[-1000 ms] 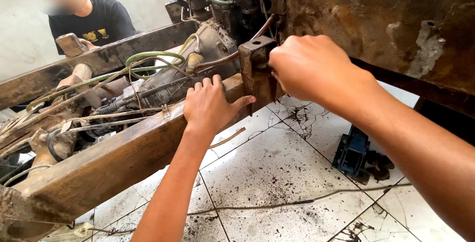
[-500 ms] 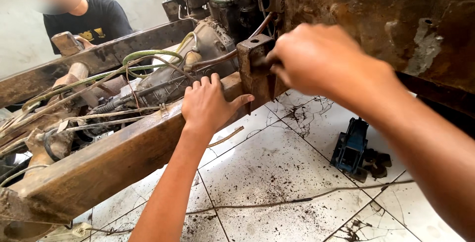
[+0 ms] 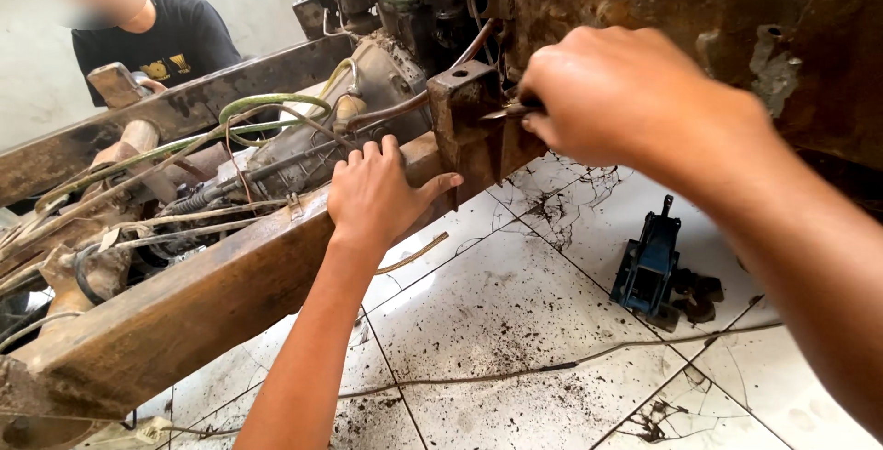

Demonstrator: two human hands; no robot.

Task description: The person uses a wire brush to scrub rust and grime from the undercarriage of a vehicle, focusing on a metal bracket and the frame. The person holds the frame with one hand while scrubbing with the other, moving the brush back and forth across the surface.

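A white tiled floor (image 3: 515, 321), cracked and strewn with dark grit, lies under a rusty vehicle frame. The left hand (image 3: 377, 197) rests flat with fingers spread on the near frame rail (image 3: 202, 294), gripping nothing. The right hand (image 3: 616, 96) is closed around a slim metal tool (image 3: 504, 112), its tip set against the rusted bracket (image 3: 464, 119) at the rail's far right end, just beside a corroded body panel (image 3: 662, 0). A blue jack (image 3: 648, 262) stands on the floor to the right, and a loose cable (image 3: 552, 365) trails across the tiles. Another person in a black shirt (image 3: 170, 41) works at the far left. The tool could slip off the flaky bracket and drive the knuckles into sharp rusted edges; the left thumb lies close to that path.
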